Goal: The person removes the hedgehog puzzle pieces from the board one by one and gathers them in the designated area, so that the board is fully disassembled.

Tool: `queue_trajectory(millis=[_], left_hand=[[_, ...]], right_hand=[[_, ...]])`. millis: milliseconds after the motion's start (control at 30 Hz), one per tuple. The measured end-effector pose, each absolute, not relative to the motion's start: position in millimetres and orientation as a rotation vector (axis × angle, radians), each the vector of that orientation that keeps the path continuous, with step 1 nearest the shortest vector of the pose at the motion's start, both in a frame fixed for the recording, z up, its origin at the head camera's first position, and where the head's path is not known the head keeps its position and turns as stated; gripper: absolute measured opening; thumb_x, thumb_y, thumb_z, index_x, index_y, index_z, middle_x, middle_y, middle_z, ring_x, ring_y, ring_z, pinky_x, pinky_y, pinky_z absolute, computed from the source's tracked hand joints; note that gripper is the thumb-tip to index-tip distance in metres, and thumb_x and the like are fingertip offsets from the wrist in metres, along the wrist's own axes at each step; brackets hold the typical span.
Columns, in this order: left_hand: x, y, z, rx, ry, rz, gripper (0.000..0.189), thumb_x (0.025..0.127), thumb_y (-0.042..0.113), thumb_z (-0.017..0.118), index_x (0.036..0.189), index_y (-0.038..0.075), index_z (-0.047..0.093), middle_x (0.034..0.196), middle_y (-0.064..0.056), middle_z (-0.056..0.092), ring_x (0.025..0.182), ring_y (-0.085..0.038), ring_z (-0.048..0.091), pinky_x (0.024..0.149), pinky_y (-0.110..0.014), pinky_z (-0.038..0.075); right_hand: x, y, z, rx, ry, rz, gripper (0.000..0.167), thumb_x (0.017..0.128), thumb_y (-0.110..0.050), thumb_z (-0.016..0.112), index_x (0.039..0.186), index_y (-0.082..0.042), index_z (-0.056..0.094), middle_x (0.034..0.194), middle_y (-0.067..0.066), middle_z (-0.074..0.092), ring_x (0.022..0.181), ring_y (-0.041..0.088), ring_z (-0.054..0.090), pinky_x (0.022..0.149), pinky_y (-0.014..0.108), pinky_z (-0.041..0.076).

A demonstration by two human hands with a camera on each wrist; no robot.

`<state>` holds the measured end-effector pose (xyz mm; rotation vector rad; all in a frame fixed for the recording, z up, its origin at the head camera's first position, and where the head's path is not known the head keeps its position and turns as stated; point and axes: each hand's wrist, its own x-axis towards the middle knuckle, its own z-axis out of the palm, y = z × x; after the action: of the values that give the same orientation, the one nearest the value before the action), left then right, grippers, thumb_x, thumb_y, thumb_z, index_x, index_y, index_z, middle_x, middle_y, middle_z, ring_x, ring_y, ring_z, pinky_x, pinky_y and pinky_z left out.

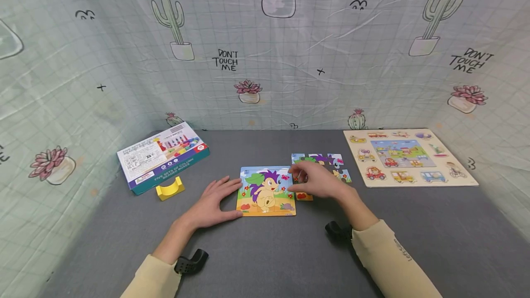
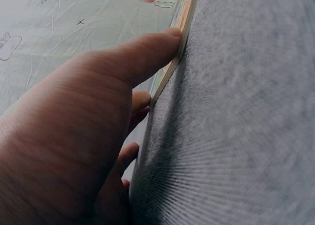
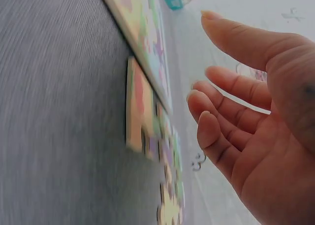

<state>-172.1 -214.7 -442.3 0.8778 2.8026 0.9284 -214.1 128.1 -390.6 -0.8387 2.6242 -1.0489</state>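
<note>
A jigsaw puzzle board [image 1: 267,197] with a purple-haired hedgehog picture lies flat on the grey table. My left hand [image 1: 212,203] spreads at its left side, thumb touching the near corner and a fingertip at the left edge; the left wrist view shows the thumb [image 2: 155,50] against the board's edge. Over the board's right edge hovers my right hand [image 1: 320,180], fingers loosely bent. Nothing sits between those fingers in the right wrist view, where the hand [image 3: 246,112] is above the table. Loose puzzle pieces [image 1: 304,197] lie just right of the board, partly hidden by this hand.
A beaded-column game box [image 1: 165,157] lies at the back left, with a yellow arch block [image 1: 170,190] in front of it. At the back right lies a wooden vehicle puzzle board [image 1: 360,170]. A patterned cloth [image 1: 290,82] hangs behind the table.
</note>
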Motion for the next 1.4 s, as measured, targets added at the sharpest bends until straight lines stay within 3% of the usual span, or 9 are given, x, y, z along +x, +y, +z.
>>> queue_trajectory(millis=[400, 767, 1100, 1400], left_hand=[[-171, -214, -443, 0.865, 2.805, 0.936, 0.079, 0.087, 0.049, 0.074, 0.151, 0.01, 0.049, 0.157, -0.006, 0.042, 0.15, -0.037, 0.021, 0.117, -0.062, 0.007], [-172, -213, -443, 0.87, 2.8, 0.943, 0.078, 0.087, 0.048, 0.075, 0.151, 0.01, 0.05, 0.157, -0.005, 0.042, 0.15, -0.036, 0.02, 0.118, -0.062, 0.008], [-171, -214, -443, 0.87, 2.796, 0.959, 0.078, 0.087, 0.048, 0.075, 0.15, 0.01, 0.05, 0.157, -0.006, 0.042, 0.15, -0.037, 0.02, 0.117, -0.063, 0.007], [-171, -214, -441, 0.877, 2.801, 0.95, 0.078, 0.087, 0.047, 0.075, 0.15, 0.009, 0.05, 0.157, -0.006, 0.042, 0.15, -0.037, 0.021, 0.117, -0.062, 0.007]], right_hand=[[-210, 96, -389, -0.899, 2.556, -1.021, 0.042, 0.088, -0.026, 0.081, 0.118, 0.0, 0.066, 0.101, 0.009, 0.064, 0.081, 0.015, 0.057, 0.071, 0.029, 0.051], [-205, 79, -394, -0.876, 2.459, -1.03, 0.038, 0.089, -0.025, 0.079, 0.117, -0.004, 0.065, 0.092, -0.002, 0.061, 0.076, 0.014, 0.057, 0.066, 0.029, 0.05], [-203, 73, -401, -0.918, 2.518, -0.915, 0.03, 0.088, -0.021, 0.081, 0.109, -0.006, 0.066, 0.089, 0.002, 0.062, 0.079, 0.013, 0.055, 0.073, 0.03, 0.05], [-202, 69, -403, -0.951, 2.558, -0.845, 0.031, 0.085, -0.021, 0.083, 0.106, -0.004, 0.067, 0.088, 0.0, 0.061, 0.077, 0.013, 0.055, 0.073, 0.031, 0.049]])
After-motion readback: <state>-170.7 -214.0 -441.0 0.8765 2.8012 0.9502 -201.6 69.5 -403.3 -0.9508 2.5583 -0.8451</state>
